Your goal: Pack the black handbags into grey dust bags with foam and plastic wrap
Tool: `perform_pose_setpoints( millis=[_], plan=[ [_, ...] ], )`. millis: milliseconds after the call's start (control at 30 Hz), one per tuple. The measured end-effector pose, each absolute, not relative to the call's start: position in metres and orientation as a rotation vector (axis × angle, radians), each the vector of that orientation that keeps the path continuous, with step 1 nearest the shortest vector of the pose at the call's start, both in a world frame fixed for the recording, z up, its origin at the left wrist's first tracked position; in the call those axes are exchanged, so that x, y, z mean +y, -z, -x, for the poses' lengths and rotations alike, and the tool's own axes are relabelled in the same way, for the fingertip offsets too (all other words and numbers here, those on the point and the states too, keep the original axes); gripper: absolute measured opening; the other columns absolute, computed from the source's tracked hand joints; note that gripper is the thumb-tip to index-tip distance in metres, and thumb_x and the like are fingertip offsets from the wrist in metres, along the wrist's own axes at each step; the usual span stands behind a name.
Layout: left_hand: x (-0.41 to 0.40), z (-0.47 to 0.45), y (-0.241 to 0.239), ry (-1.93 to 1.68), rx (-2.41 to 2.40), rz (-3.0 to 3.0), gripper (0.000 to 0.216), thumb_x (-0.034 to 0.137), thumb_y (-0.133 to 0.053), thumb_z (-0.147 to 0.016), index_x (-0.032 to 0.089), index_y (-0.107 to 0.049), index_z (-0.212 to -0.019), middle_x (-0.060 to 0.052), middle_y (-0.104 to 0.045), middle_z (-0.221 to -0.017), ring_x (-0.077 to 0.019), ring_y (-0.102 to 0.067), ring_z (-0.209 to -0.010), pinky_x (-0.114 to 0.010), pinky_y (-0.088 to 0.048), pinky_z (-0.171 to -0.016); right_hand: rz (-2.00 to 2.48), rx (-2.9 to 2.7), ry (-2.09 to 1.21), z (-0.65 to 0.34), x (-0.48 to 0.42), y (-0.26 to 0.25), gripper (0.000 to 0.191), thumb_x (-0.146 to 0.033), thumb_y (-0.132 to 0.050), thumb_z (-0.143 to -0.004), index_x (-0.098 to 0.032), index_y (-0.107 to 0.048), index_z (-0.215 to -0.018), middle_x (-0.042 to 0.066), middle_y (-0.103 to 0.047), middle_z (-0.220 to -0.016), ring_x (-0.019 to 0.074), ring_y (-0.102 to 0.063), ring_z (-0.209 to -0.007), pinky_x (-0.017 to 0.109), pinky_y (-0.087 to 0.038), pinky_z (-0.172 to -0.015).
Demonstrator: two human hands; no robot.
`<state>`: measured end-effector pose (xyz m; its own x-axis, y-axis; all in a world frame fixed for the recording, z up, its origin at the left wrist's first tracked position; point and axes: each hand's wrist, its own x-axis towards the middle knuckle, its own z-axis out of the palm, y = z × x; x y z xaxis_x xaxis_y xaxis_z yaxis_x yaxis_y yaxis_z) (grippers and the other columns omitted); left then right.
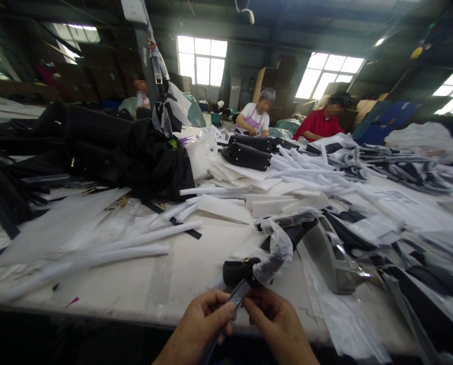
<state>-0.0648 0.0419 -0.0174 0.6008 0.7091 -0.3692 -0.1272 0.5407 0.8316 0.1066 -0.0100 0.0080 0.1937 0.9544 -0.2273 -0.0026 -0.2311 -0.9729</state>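
Fingers (224,312) of left hand (201,323) and right hand (278,320) pinch a grey strip (239,293).

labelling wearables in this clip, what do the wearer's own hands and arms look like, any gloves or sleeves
The left hand and right hand are both ungloved, with no sleeve or watch showing within the picture. No ring shows either, though some fingers are hidden.

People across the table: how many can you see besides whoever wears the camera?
3: a person at left behind the black pile, a person in a lilac apron near the middle, and a person in red farther right. Others may be hidden.
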Motion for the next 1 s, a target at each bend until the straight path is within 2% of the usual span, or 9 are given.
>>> perform_pose_setpoints(
  millis=[167,400,533,667,733,800,900,933,1000],
  plan=[
    [0.042,0.063,0.015,-0.495,0.744,-0.802,0.044,0.055,-0.080,-0.073,0.015,-0.067,-0.083,0.001,-0.060,-0.064,-0.0042,-0.043,-0.046,-0.016,-0.028,-0.043,1.467,-0.834,-1.065,-0.091,-0.008,0.006,0.039,-0.051,-0.074,-0.079,-0.016,-0.075,-0.096,0.008,-0.075,-0.089,0.0240,-0.067,-0.082,0.033,-0.052,-0.082],
    [0.041,0.059,0.010,-0.376,0.728,-0.820,0.051,0.060,-0.081,-0.069,0.014,-0.061,-0.081,0.004,-0.056,-0.054,-0.0037,-0.038,-0.040,-0.016,-0.026,-0.041,1.489,-0.837,-1.158,-0.091,0.000,0.012,0.028,-0.036,-0.072,-0.075,-0.016,-0.078,-0.094,0.010,-0.077,-0.090,0.0295,-0.070,-0.086,0.035,-0.054,-0.079],
    [0.041,0.060,0.014,-0.392,0.749,-0.805,0.050,0.058,-0.081,-0.070,0.014,-0.062,-0.082,0.002,-0.059,-0.059,-0.0041,-0.042,-0.043,-0.016,-0.028,-0.042,1.532,-0.888,-1.169,-0.093,0.002,0.005,0.022,-0.029,-0.073,-0.071,-0.017,-0.080,-0.088,0.011,-0.077,-0.090,0.0321,-0.070,-0.092,0.039,-0.052,-0.086],
    [0.041,0.061,0.016,-0.445,0.763,-0.775,0.048,0.057,-0.081,-0.070,0.014,-0.062,-0.083,0.003,-0.059,-0.061,-0.0043,-0.042,-0.044,-0.016,-0.028,-0.043,1.247,-0.708,-1.430,-0.092,-0.003,-0.005,0.030,-0.029,-0.081,-0.067,-0.021,-0.079,-0.095,0.009,-0.073,-0.117,0.0303,-0.064,-0.110,0.040,-0.046,-0.100],
    [0.040,0.060,0.015,-0.449,0.760,-0.767,0.050,0.058,-0.081,-0.069,0.014,-0.063,-0.084,0.004,-0.056,-0.058,-0.0041,-0.039,-0.044,-0.016,-0.027,-0.043,1.044,-0.541,-1.616,-0.090,-0.006,-0.009,0.043,-0.024,-0.082,-0.060,-0.021,-0.077,-0.103,0.008,-0.068,-0.125,0.0283,-0.065,-0.107,0.038,-0.049,-0.094],
    [0.037,0.058,0.013,-0.464,0.761,-0.788,0.050,0.057,-0.082,-0.068,0.013,-0.065,-0.085,0.003,-0.057,-0.060,-0.0049,-0.041,-0.046,-0.016,-0.028,-0.044,0.897,-0.442,-1.770,-0.087,-0.007,-0.012,0.053,-0.022,-0.077,-0.060,-0.021,-0.073,-0.113,0.010,-0.067,-0.125,0.0237,-0.068,-0.088,0.036,-0.054,-0.080],
    [0.032,0.055,0.010,-0.510,0.779,-0.875,0.048,0.057,-0.078,-0.074,0.012,-0.068,-0.087,0.001,-0.058,-0.065,-0.0064,-0.044,-0.051,-0.017,-0.029,-0.045,0.853,-0.451,-1.838,-0.083,-0.004,-0.013,0.045,-0.029,-0.071,-0.071,-0.020,-0.071,-0.115,0.011,-0.062,-0.132,0.0163,-0.063,-0.066,0.033,-0.054,-0.059],
    [0.031,0.055,0.010,-0.528,0.789,-0.903,0.048,0.058,-0.076,-0.076,0.012,-0.068,-0.088,0.001,-0.058,-0.065,-0.0066,-0.044,-0.051,-0.017,-0.029,-0.046,0.876,-0.502,-1.815,-0.083,-0.003,-0.013,0.039,-0.033,-0.071,-0.074,-0.019,-0.072,-0.111,0.011,-0.060,-0.134,0.0171,-0.065,-0.069,0.032,-0.054,-0.059],
    [0.030,0.055,0.009,-0.556,0.806,-0.946,0.047,0.059,-0.072,-0.079,0.013,-0.068,-0.090,0.002,-0.057,-0.063,-0.0072,-0.044,-0.051,-0.017,-0.030,-0.047,0.973,-0.670,-1.733,-0.089,-0.003,-0.013,0.039,-0.041,-0.074,-0.077,-0.019,-0.072,-0.109,0.011,-0.062,-0.132,0.0229,-0.068,-0.090,0.035,-0.056,-0.075]
  ],
)
